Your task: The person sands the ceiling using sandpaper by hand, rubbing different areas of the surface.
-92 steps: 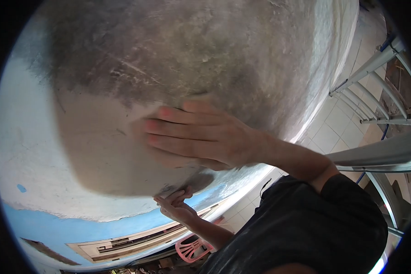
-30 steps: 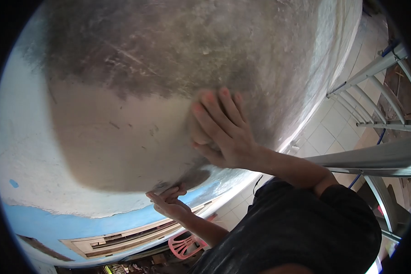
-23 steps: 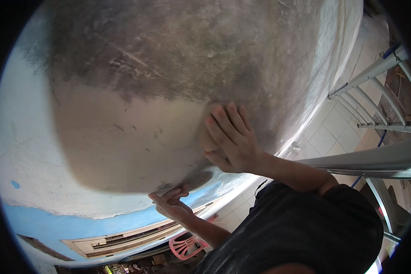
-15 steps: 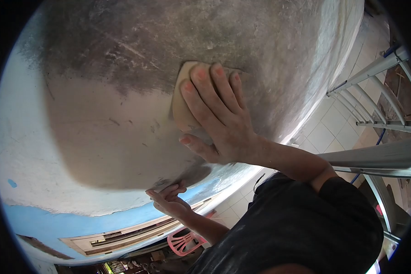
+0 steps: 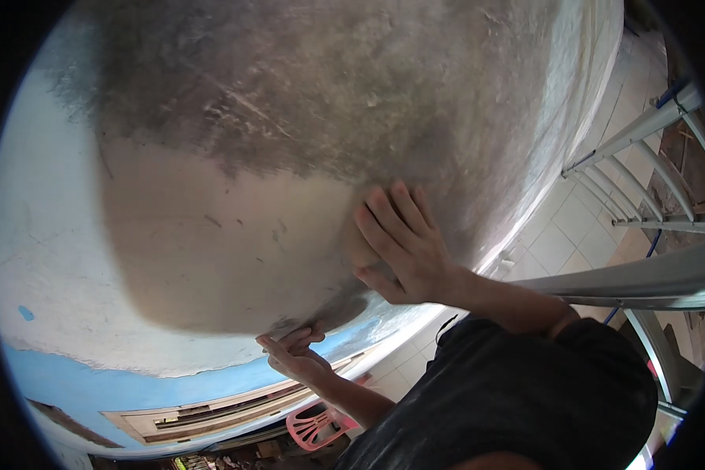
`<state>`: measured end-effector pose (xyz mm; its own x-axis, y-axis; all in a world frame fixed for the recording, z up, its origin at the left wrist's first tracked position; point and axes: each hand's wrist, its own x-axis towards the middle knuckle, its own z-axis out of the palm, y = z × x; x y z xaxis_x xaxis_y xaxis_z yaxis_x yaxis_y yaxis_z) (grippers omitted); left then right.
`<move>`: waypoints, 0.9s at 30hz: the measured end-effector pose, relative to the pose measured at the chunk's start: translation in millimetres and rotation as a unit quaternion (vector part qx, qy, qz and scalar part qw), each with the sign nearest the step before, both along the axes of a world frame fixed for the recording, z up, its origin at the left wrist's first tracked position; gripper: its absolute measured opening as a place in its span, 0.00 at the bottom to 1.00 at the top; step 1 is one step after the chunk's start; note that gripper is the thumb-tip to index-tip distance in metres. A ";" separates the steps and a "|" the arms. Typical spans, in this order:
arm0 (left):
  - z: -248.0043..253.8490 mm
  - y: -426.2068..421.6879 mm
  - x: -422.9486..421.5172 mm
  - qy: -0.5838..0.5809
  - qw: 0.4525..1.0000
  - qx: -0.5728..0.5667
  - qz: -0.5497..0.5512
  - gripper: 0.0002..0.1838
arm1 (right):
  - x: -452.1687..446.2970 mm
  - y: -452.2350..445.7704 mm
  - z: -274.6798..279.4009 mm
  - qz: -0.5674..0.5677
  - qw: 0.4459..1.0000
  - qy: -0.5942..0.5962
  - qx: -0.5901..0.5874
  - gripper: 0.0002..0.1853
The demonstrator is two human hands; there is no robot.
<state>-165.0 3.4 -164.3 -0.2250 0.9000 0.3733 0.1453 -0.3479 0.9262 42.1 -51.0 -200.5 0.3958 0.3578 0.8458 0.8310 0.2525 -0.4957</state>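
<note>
My right hand (image 5: 411,254) lies over a beige pad (image 5: 360,243) and presses it against the wall (image 5: 204,243), with the thumb low on the near side. The pad is blurred and mostly hidden under the fingers. It sits where a smooth pale patch meets a rough dark grey area. Lower down, my left hand (image 5: 294,354) touches the wall with its fingertips, beside a dark smudge. Its fingers are partly stretched out, and I see nothing held in it.
A metal ladder-like frame (image 5: 638,141) and a broad metal bar (image 5: 642,278) stand at the right over floor tiles (image 5: 560,235). A pink plastic chair (image 5: 313,427) is at the bottom, near a wooden-framed opening (image 5: 211,415) in the blue-painted wall part.
My right hand has swept back and forth with the pad, from the pale patch on the left, lately up, then down and right. My left hand has stayed nearly in place.
</note>
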 end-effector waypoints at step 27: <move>6.0 -5.4 9.3 -0.001 1.000 -0.002 0.012 0.40 | 2.7 7.2 16.0 -0.037 0.999 0.011 0.033 0.33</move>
